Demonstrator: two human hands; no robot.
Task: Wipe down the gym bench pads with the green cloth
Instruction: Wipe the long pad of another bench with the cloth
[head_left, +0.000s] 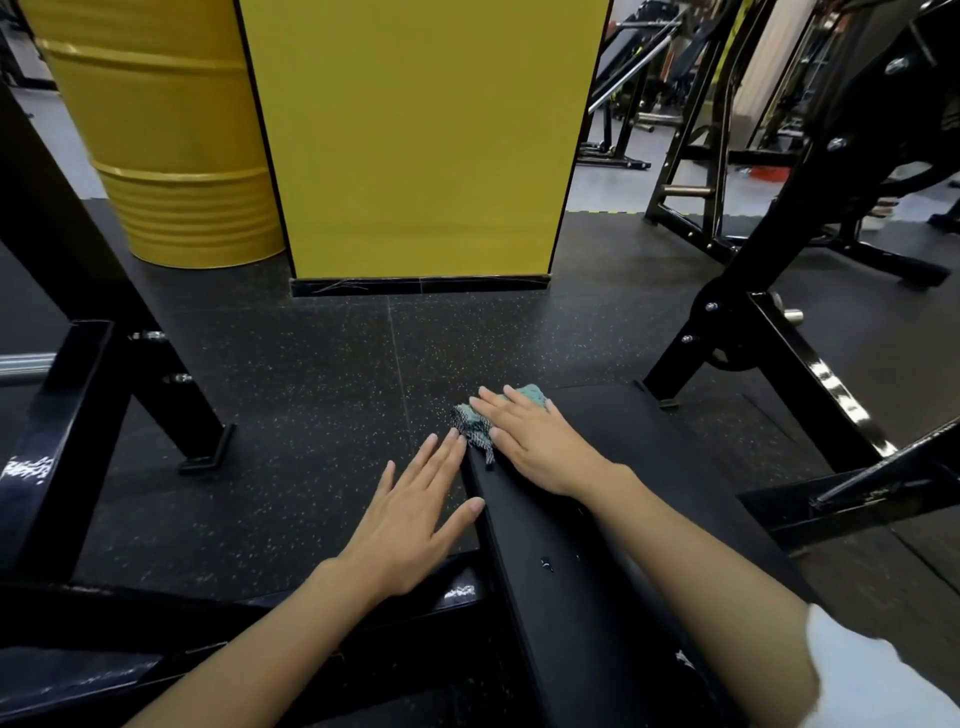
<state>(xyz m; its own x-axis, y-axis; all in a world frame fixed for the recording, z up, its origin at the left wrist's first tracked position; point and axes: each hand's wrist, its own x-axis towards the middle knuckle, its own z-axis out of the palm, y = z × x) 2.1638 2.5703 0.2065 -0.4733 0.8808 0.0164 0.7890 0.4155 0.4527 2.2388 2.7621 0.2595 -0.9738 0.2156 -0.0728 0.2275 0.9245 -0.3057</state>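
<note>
A black gym bench pad (613, 519) runs from the lower middle of the view away toward its far end. The green cloth (475, 422), crumpled with a grey patterned edge, lies at the pad's far left corner. My right hand (530, 439) lies flat on the cloth with straight fingers, pressing it onto the pad. My left hand (421, 512) hovers flat beside the pad's left edge, fingers spread, thumb tip touching the edge, holding nothing.
Black steel rack frames stand to the left (78, 415) and right (779, 338) of the bench. A yellow pillar (415, 145) and a yellow drum (171, 135) stand ahead on the speckled black rubber floor (311, 374). More gym machines fill the back right.
</note>
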